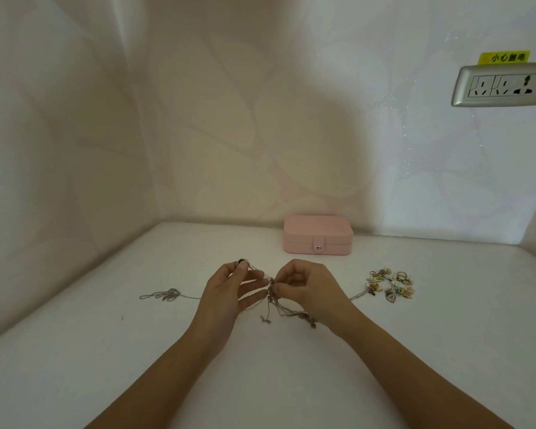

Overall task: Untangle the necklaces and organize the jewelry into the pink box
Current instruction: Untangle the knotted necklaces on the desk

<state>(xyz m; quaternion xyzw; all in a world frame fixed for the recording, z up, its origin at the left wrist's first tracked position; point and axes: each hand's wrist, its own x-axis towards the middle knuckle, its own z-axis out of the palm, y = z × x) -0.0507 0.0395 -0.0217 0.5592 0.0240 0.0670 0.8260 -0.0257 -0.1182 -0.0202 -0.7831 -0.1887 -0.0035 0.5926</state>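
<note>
Between the hands, lifted just off the white surface (291,382), hangs the tangle of necklaces (273,300). It is most likely held up so the strands drop by their own weight and show which loops cross. The left hand (229,289) pinches one strand near a dark bead between thumb and forefinger, with its other fingers stretched toward the knot. The right hand (305,287) is curled, fingertips nipping the knot itself. Both forearms reach in from the near edge, wrists angled inward so the hands meet palm toward palm.

A loose chain (164,295) lies to the left. To the right is a heap of small gold-coloured pieces (390,285) (earrings or charms, too small to tell). The pink box (318,235) sits behind, well apart, with its snap tab fastened, so nothing seems sorted into it yet.
</note>
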